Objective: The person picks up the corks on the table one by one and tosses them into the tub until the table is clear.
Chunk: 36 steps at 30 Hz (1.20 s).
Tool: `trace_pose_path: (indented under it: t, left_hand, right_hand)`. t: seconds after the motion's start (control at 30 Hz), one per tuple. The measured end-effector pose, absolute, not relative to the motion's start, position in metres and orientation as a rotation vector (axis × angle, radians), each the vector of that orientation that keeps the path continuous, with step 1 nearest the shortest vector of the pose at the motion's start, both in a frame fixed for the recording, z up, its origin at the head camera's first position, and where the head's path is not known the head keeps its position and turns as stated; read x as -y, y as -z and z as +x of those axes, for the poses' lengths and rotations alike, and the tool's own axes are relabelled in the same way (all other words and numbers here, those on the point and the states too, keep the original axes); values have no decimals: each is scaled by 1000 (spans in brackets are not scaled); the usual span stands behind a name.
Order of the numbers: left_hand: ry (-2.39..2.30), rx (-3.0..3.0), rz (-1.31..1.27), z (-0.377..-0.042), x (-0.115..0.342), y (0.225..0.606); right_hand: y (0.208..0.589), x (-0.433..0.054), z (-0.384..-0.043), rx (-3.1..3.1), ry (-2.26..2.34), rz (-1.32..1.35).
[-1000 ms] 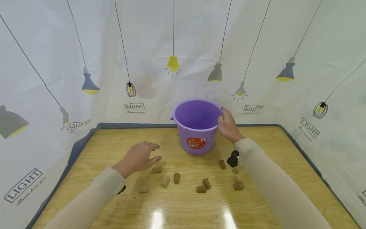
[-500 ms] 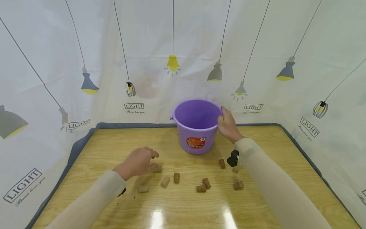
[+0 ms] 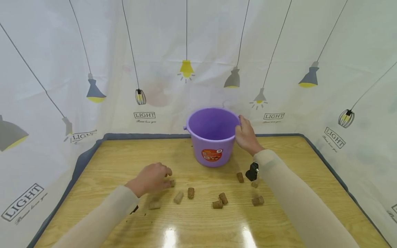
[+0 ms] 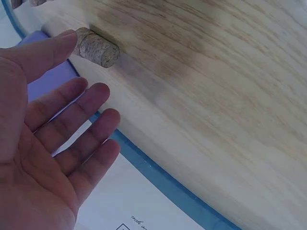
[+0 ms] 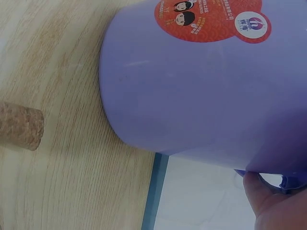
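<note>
A purple bucket (image 3: 214,148) with a red label stands upright toward the back of the wooden table. My right hand (image 3: 247,136) grips its rim on the right side, fingers curled over the edge; the right wrist view shows the thumb (image 5: 259,191) by the rim. Low over the table at left, my left hand (image 3: 152,177) has its fingers apart and slightly bent. A cork (image 4: 98,48) lies by its thumb tip; whether they touch I cannot tell. In the head view this cork (image 3: 172,183) is partly hidden behind the hand.
More corks lie scattered in front of the bucket: a pale one (image 3: 178,197), a brown one (image 3: 191,193), a touching pair whose nearer cork (image 3: 217,205) lies flat, and others at right, such as a cork (image 3: 240,177). A printed cloth (image 3: 173,117) surrounds the table (image 3: 124,151).
My left hand has lowered toward the table and now covers part of the cork near its thumb. My right hand and the bucket stay in place.
</note>
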State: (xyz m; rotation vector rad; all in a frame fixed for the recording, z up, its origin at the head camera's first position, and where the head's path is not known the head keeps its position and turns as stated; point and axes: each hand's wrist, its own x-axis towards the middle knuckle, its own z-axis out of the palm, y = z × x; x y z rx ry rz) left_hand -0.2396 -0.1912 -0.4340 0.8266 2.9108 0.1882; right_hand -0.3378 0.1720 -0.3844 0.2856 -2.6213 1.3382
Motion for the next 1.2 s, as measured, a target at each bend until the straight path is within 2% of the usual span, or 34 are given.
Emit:
trace_pose_path:
  t: [0.27,1.2]
  left_hand:
    - [-184,-2926,928,-242,192,443]
    - [-215,-2933,962,-237,192,449]
  right_hand:
    - [384,-172,-337,2615,-1335,284]
    - [385,-173,-337,2630,-1340,285]
